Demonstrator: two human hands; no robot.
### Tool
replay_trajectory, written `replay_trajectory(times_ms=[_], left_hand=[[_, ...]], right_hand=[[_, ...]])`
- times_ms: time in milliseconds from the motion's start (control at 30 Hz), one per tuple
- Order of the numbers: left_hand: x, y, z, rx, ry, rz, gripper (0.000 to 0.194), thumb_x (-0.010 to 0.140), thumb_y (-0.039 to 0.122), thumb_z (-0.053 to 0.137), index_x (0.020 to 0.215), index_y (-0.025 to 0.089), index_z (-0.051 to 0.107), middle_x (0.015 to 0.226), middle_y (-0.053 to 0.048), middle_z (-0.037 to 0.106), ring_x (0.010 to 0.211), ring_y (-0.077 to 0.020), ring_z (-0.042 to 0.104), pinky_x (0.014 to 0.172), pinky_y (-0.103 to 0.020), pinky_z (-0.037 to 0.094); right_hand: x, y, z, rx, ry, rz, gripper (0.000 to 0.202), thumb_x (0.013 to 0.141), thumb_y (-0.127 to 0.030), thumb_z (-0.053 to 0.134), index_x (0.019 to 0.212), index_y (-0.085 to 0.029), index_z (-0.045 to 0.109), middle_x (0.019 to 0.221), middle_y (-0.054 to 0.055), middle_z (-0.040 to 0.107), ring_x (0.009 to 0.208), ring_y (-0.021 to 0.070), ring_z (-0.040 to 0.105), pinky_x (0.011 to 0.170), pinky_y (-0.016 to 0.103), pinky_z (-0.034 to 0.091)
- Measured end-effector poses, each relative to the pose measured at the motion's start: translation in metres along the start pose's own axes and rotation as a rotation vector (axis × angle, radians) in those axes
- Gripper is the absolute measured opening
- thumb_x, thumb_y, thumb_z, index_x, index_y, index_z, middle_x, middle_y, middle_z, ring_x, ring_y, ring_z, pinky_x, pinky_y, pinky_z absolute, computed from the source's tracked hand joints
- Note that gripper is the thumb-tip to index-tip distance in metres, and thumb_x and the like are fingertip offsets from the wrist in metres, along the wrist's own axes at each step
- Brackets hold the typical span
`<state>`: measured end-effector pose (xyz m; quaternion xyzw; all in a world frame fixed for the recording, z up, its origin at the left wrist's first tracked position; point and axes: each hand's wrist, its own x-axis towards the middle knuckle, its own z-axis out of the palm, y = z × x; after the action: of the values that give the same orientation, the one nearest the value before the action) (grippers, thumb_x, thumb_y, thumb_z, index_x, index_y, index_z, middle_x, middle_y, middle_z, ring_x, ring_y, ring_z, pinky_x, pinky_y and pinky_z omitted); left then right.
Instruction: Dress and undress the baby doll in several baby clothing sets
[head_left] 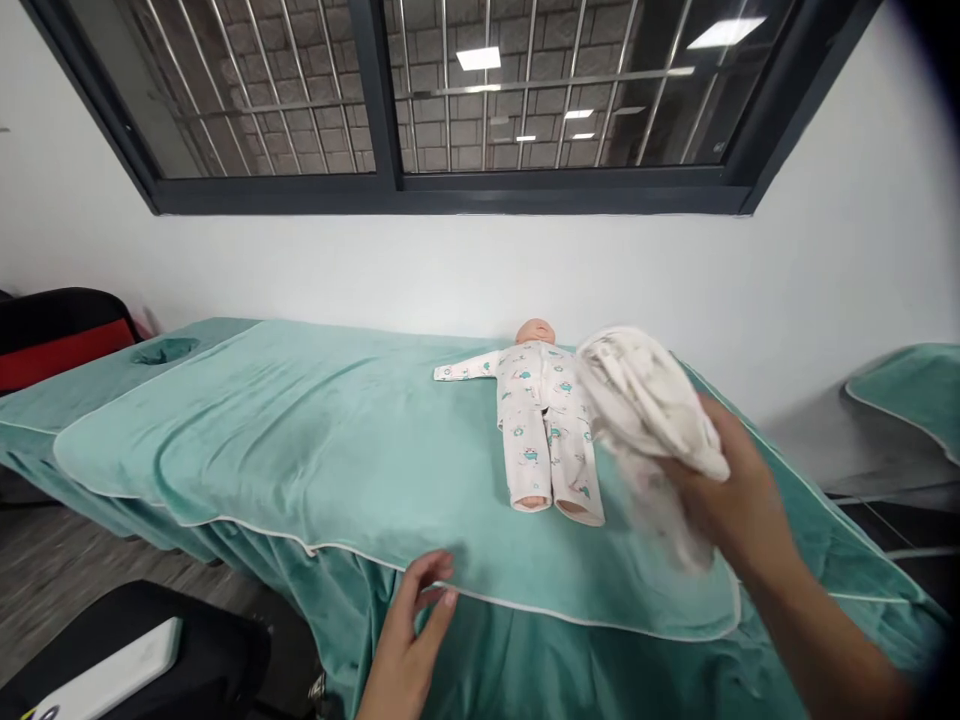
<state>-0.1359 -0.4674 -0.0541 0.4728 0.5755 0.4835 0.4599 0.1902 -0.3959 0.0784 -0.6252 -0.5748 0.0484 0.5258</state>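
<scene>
Cloth-handling, apparently: right hand, four o'clock, grip closed on bunched white cloth beside pajama-clad doll; left hand, seven o'clock, half-open, seemingly empty. Next calls for controlling loose folds.

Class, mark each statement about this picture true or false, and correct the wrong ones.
1. The right hand holds a bunched white cloth. True.
2. The left hand also holds a cloth. False: it is empty, near the front edge of the green cover.
3. The doll wears patterned clothes. True.
4. The doll's feet point toward the wall. False: its head lies nearest the wall.
5. Metal bars show through the window. True.
</scene>
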Motion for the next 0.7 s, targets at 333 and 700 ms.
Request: replay_trajectory(times_ms=[333,700], left_hand=[[-0.002,-0.021,0.016,0.063,0.09,-0.096,0.047,0.079,0.06,0.063,0.107,0.023,0.068,0.116,-0.008,0.07,0.109,-0.0275,0.065,0.103,-0.042,0.048],[0.048,0.0,0.03,0.223,0.015,0.289,0.024,0.087,0.042,0.06,0.096,0.025,0.074,0.109,-0.009,0.072,0.104,-0.0247,0.066,0.092,-0.032,0.053]], right_hand=[[0.019,0.162,0.028,-0.833,-0.255,0.154,0.068,0.093,-0.055,0.035,0.149,-0.017,0.036,0.136,0.025,0.05,0.117,0.0423,0.052,0.09,0.057,0.041],[0.007,0.137,0.046,-0.773,-0.038,-0.181,0.06,0.095,-0.047,0.042,0.148,-0.019,0.034,0.16,0.017,0.024,0.149,0.0355,0.015,0.115,0.064,0.015]])
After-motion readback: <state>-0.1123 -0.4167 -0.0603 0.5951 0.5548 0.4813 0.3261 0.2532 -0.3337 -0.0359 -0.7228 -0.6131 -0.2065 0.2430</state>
